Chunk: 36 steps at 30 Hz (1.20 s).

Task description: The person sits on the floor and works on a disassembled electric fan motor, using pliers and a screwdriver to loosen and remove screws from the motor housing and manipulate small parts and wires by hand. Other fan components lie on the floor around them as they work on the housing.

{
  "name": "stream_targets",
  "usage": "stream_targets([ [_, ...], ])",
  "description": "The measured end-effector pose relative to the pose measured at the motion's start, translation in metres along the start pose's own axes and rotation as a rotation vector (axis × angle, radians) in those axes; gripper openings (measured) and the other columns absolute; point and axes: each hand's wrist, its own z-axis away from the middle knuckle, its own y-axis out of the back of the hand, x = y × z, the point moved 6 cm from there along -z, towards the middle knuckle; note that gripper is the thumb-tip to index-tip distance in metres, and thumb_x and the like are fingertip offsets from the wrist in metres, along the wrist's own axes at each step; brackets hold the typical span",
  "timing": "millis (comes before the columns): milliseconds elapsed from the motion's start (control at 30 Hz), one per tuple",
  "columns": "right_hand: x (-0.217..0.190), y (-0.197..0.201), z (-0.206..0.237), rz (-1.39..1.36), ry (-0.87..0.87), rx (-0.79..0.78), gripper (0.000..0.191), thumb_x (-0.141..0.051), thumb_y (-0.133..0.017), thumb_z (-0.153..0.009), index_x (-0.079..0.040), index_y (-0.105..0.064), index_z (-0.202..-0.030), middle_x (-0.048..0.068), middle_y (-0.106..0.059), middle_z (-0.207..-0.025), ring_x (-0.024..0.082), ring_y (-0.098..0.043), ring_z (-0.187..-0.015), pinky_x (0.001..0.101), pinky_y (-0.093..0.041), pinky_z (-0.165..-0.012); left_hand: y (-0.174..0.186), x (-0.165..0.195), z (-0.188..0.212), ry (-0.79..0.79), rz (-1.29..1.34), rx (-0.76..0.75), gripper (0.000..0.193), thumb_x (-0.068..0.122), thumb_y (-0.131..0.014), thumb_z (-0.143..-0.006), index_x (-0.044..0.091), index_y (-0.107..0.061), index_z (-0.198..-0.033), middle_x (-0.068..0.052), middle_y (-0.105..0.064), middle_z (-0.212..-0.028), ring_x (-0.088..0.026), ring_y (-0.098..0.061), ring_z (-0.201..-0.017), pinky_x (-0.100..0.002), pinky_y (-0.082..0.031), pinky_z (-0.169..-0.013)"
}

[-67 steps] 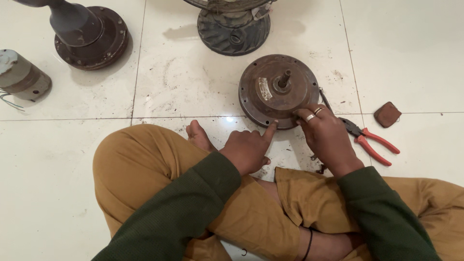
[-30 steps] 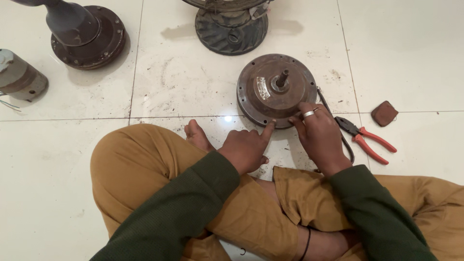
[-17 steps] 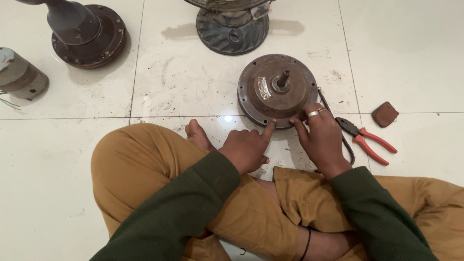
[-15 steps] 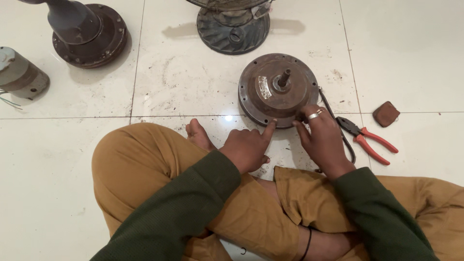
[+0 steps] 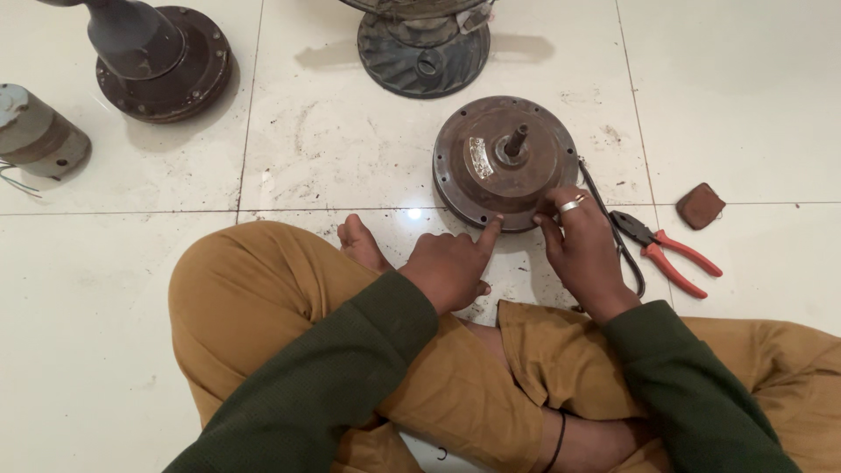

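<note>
At frame centre, the rusty round motor housing lies flat on the tiles; the left hand presses one extended finger to its rim, the right hand grips its edge. A slip could scrape fingers.

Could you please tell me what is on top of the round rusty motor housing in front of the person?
A short shaft stands up from the round rusty motor housing, beside a pale label. The right hand covers its near edge; its underside against the floor is hidden.
</note>
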Motion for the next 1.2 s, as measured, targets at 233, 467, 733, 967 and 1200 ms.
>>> stream_targets([
  [233, 0.009, 0.000, 0.000, -0.012, -0.023, -0.031, 0.026, -0.003, -0.076, -0.087, 0.001, -0.061, -0.108, 0.015, -0.069, -0.094, 0.031, -0.070, -0.086, 0.0415, -0.054, -0.074, -0.002, -0.001, -0.001, 0.004, -0.002, 0.002, 0.104, 0.044, -0.075, -0.088, 0.009, -0.012, -0.163, -0.018, -0.069, -0.110, -0.034, -0.070, -0.099, -0.047, -0.052, -0.082],
  [467, 0.029, -0.011, 0.000, -0.112, -0.240, -0.056, 0.024, -0.008, -0.079, -0.091, 0.000, -0.058, -0.101, 0.011, -0.071, -0.087, 0.024, -0.069, -0.069, 0.0357, -0.053, -0.063, -0.003, -0.001, -0.002, 0.009, 0.008, -0.010, 0.104, 0.044, -0.075, -0.088, 0.008, -0.012, -0.163, -0.019, -0.069, -0.111, -0.034, -0.070, -0.101, -0.048, -0.052, -0.083],
  [733, 0.023, -0.005, 0.002, -0.118, 0.000, 0.004, 0.028, -0.003, -0.076, -0.087, 0.000, -0.060, -0.110, 0.011, -0.071, -0.095, 0.023, -0.071, -0.083, 0.0302, -0.053, -0.065, -0.001, -0.002, 0.000, -0.004, 0.011, 0.010, 0.104, 0.043, -0.076, -0.087, 0.008, -0.014, -0.163, -0.018, -0.070, -0.110, -0.035, -0.069, -0.101, -0.049, -0.052, -0.083],
  [967, 0.044, -0.013, -0.003, -0.120, -0.280, -0.043, 0.035, -0.009, -0.084, -0.080, -0.001, -0.060, -0.105, 0.006, -0.071, -0.084, 0.019, -0.064, -0.068, 0.0317, -0.051, -0.061, -0.004, -0.002, -0.004, 0.025, 0.011, -0.027, 0.104, 0.043, -0.075, -0.088, 0.006, -0.013, -0.162, -0.019, -0.069, -0.111, -0.035, -0.070, -0.099, -0.049, -0.053, -0.081],
  [1200, 0.025, -0.009, 0.004, -0.101, -0.055, 0.040, 0.030, -0.008, -0.081, -0.085, -0.003, -0.061, -0.106, 0.009, -0.069, -0.092, 0.017, -0.063, -0.074, 0.0294, -0.051, -0.062, -0.004, -0.005, -0.003, 0.004, 0.017, 0.029, 0.102, 0.043, -0.077, -0.086, 0.007, -0.018, -0.161, -0.019, -0.069, -0.111, -0.035, -0.069, -0.100, -0.049, -0.053, -0.082],
])
